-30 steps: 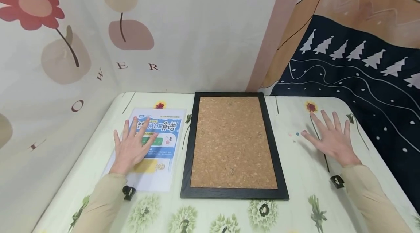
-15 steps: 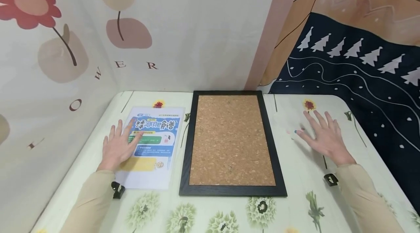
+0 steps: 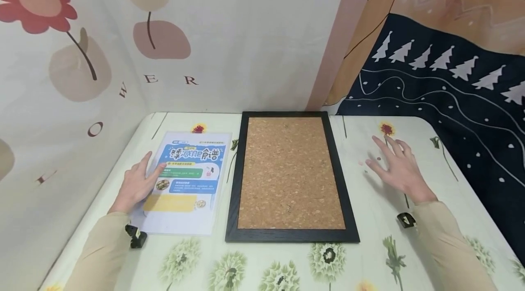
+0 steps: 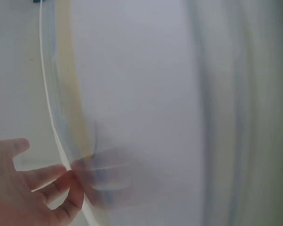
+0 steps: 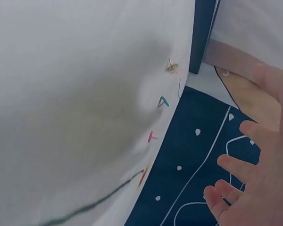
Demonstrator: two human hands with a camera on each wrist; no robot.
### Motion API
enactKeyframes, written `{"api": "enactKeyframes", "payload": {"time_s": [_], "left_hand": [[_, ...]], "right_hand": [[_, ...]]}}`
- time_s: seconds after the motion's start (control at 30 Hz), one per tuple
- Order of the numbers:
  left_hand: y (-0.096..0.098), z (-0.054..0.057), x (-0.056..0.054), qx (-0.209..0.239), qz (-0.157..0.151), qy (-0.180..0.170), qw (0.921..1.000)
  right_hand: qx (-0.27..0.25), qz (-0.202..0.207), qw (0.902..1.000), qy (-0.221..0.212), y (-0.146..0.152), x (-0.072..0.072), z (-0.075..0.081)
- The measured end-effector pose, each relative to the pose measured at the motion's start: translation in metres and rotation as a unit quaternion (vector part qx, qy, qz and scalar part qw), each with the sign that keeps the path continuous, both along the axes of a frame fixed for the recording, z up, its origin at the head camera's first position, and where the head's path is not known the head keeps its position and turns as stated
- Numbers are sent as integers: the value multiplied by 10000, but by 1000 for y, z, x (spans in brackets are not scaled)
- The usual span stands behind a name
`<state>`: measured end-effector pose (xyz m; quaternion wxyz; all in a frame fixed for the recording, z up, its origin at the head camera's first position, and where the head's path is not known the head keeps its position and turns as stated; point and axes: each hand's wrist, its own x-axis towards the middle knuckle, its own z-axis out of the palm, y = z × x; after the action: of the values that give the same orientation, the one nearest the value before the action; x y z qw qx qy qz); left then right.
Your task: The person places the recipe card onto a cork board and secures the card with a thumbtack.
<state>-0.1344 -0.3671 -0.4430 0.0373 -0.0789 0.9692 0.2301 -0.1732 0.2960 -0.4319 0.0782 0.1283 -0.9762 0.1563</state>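
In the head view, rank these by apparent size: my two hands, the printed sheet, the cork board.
1. Cork board
2. Printed sheet, partly covered
3. Left hand and right hand: too alike to rank, and their poses differ.

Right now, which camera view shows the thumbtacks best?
The right wrist view: the thumbtacks appear close up, with colours and some pins visible. The head view shows tiny specks near the right hand; the left wrist view shows none.
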Motion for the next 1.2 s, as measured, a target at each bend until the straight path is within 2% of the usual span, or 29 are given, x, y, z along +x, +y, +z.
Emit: {"api": "enactKeyframes", "payload": {"time_s": [0.1, 0.27, 0.4, 0.53, 0.67, 0.73, 0.87, 1.0, 1.07, 1.1, 1.2], "left_hand": [[0, -1, -1, 192, 49, 13, 9998], [-4, -1, -2, 495, -26, 244, 9985], [-9, 1, -1, 970, 76, 80, 9952], [-11, 0, -1, 1758, 408, -129, 9835], [-10, -2, -1, 2212, 616, -17, 9733], [-10, -2, -1, 2414, 626, 133, 9683], [-12, 2, 3, 2950, 478, 406, 9535], [-13, 9, 5, 3177, 375, 606, 9455], [-14, 14, 7, 3479, 414, 690, 9341], [-14, 16, 7, 3701, 430, 728, 9251], [-13, 24, 9, 4502, 462, 930, 8868]], "right_hand": [[-145, 81, 9998, 71, -3, -2, -1], [-356, 186, 9992, 70, -6, -6, -5], [-488, 278, 9984, -4, -8, -9, -6], [-649, 381, 9971, -99, -9, -12, -8], [-865, 409, 9950, -277, -10, -14, -9], [-1026, 358, 9931, -444, -11, -15, -9], [-1269, 146, 9881, -856, -13, -18, -9], [-1338, 10, 9842, -1157, -13, -20, -11], [-1383, 8, 9821, -1275, -15, -20, -10], [-1399, 5, 9812, -1327, -15, -20, -10], [-1435, 18, 9786, -1477, -16, -22, -10]]}}
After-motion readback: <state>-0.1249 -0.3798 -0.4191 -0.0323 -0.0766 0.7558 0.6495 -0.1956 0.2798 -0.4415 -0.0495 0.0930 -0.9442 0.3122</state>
